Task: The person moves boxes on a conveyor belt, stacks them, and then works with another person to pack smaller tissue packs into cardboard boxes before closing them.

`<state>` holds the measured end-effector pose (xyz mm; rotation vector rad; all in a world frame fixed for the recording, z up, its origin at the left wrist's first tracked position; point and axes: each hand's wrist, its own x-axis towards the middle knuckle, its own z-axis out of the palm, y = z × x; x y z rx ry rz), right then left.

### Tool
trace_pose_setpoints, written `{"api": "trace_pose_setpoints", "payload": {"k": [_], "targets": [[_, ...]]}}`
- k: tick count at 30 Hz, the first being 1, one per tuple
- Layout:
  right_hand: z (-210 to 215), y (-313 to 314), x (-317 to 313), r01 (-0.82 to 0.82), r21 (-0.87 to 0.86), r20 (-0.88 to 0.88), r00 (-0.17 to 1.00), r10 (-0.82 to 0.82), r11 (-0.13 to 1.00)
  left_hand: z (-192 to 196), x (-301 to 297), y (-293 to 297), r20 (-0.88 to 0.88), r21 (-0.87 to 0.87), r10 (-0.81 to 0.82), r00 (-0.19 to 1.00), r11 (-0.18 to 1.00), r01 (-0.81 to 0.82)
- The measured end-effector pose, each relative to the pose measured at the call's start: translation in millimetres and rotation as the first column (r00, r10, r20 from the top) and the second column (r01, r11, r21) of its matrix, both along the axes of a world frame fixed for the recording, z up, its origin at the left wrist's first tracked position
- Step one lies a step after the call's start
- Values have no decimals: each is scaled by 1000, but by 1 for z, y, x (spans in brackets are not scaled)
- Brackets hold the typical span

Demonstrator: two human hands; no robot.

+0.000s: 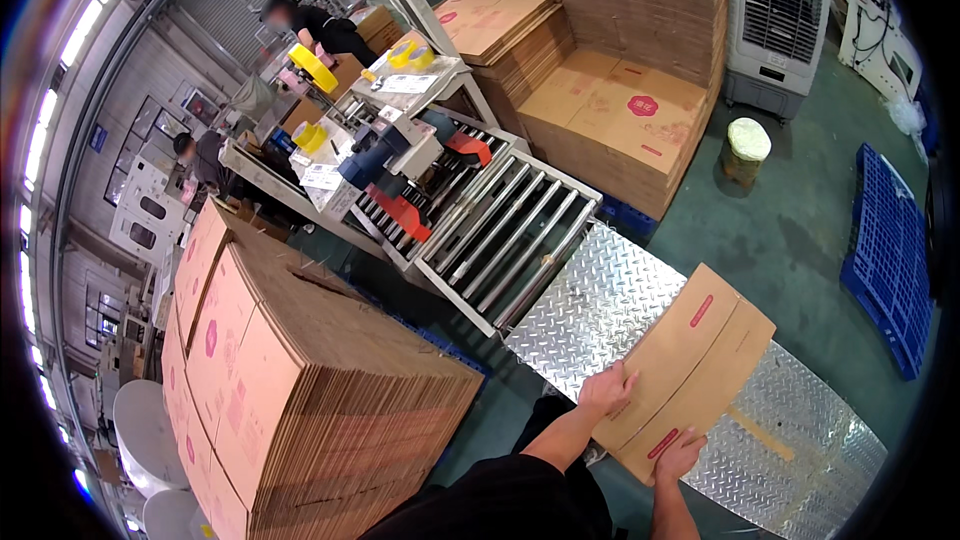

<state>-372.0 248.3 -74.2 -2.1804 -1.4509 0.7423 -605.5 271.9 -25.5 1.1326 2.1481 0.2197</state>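
Note:
A brown cardboard box (690, 365) with a seam down its middle and red printed labels lies over the diamond-plate metal table (600, 305) in front of me. I cannot tell how deep the box is. My left hand (608, 390) grips its left edge, thumb and fingers bent against the cardboard. At the near end, beside a red label, my right hand (680, 456) holds the box with curled fingers. Parts of the fingers on both hands are hidden.
A roller conveyor (515, 230) with a box-taping machine (400, 155) adjoins the plate. Tall stacks of flat cartons stand left (340, 420) and behind (620, 110). An air cooler (775, 30), a round bin (745, 150) and a blue pallet (888, 255) stand right. Two people work farther back.

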Motion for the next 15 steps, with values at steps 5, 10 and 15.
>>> {"api": "trace_pose_setpoints", "payload": {"k": [5, 10, 15], "targets": [[-4, -1, 0, -8, -6, -9, 1000, 8, 1000, -8, -1, -4, -16, 20, 7, 1000, 1000, -7], [-13, -3, 4, -4, 11, 14, 1000, 4, 1000, -11, 0, -3, -17, 50, -1, 1000, 999, 2], [-11, -4, 4, -20, 28, -26, 999, 21, 999, -8, 0, -4, -24, 50, -3, 1000, 999, 4]]}}
